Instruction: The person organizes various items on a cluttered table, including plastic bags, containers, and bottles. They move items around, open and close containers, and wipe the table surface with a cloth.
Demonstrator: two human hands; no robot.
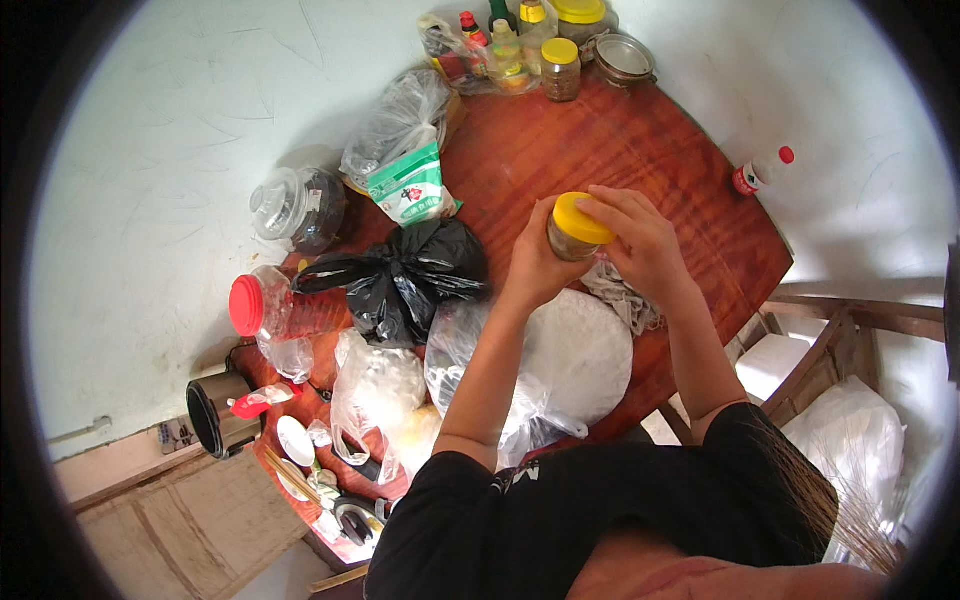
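Observation:
Both my hands are around a small clear jar (571, 246) with a yellow screw lid (583, 219), raised over the red-brown wooden table (645, 150). My left hand (536, 255) wraps the jar's body from the left. On the lid's right side lie the fingers of my right hand (645, 244). Something brownish shows through the jar wall, but most of it is hidden by my fingers. Below my right hand a crumpled grey cloth (626, 300) rests on the table. A large white plastic bag (581, 360) bulges beneath my forearms.
A black plastic bag (409, 277), a green-and-white packet (412, 184) and a red-lidded jar (274, 304) stand left. Bottles (508, 60), another yellow-lidded jar (561, 75) and a round tin (624, 58) line the far corner. A red-capped bottle (761, 172) is by the right edge.

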